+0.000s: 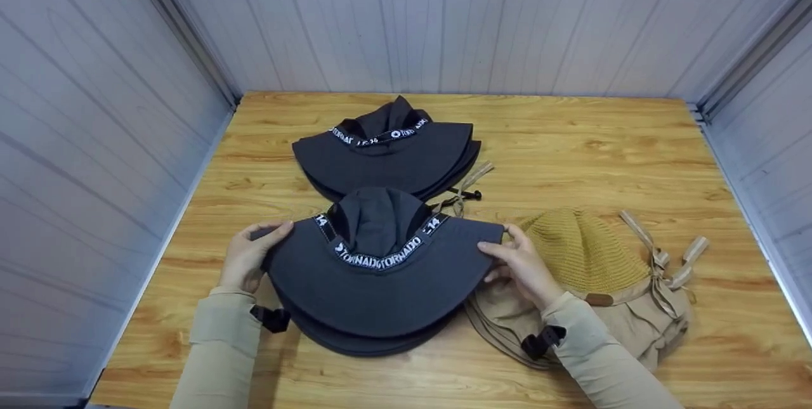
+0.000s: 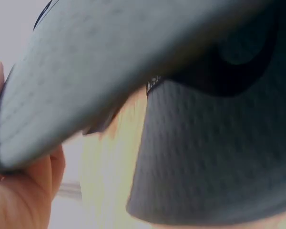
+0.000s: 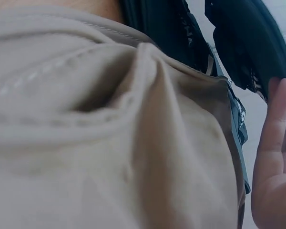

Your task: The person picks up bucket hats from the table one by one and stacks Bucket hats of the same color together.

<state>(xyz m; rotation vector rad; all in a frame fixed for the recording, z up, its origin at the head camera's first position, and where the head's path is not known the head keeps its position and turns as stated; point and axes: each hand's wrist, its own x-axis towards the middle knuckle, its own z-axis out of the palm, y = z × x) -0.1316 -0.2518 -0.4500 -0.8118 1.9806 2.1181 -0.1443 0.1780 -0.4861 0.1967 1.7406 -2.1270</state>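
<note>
A dark grey sun hat (image 1: 380, 295) with a wide brim and a white-lettered band faces me in the head view. My left hand (image 1: 248, 255) pinches the left end of its brim, thumb on top. The right hand (image 1: 523, 266) grips the brim's right end between thumb and fingers. Another dark brim (image 1: 355, 347) shows just under the held one. In the left wrist view, the raised brim (image 2: 86, 71) stands apart from a lower dark hat (image 2: 205, 157). Beneath my right forearm lies a tan hat (image 1: 507, 307) with a mustard knitted crown (image 1: 571, 253).
Behind the held hat, more dark hats (image 1: 387, 165) lie stacked, their brims toward me. Tan ties (image 1: 663, 269) stick out at the tan hat's right. A black cord toggle (image 1: 472, 195) rests on the wooden table (image 1: 602, 149). Pale panels (image 1: 469, 22) wall the back and sides.
</note>
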